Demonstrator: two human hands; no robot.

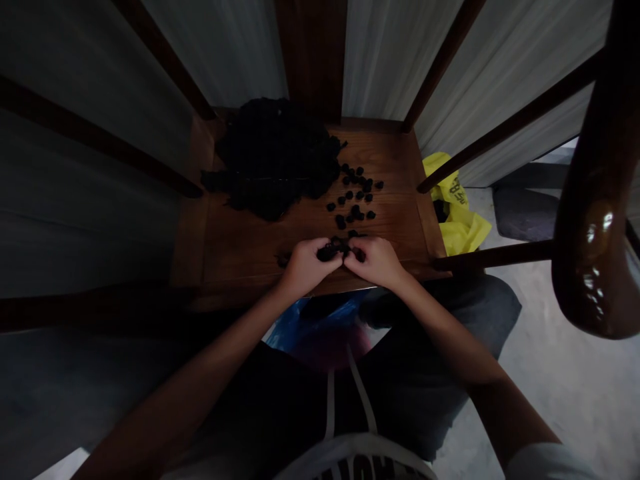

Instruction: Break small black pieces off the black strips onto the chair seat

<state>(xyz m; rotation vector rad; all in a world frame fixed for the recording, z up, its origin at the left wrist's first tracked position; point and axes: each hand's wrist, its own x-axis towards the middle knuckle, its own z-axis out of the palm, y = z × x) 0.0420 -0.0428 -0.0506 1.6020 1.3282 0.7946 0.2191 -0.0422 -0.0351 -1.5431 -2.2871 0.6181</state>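
Near the front edge of a wooden chair seat [395,153], my left hand [309,263] and my right hand [376,259] meet with fingertips almost touching. Both are closed in a pinch on a dark strip of black material [330,250], whose exact kind the dim light hides. A large crumpled heap of black material [280,153] lies beyond my left hand. Several small black knobs or knots [359,195] are scattered on the wood beyond my fingers. A little black scrap [283,259] rests left of my left hand.
Dark wooden spindles [465,150] rise around the seat, and a glossy curved armrest [590,280] stands at the right. A yellow plastic bag [465,233] sits beyond the right edge. Below the front edge, a blue plastic bag [305,323] shows between my legs.
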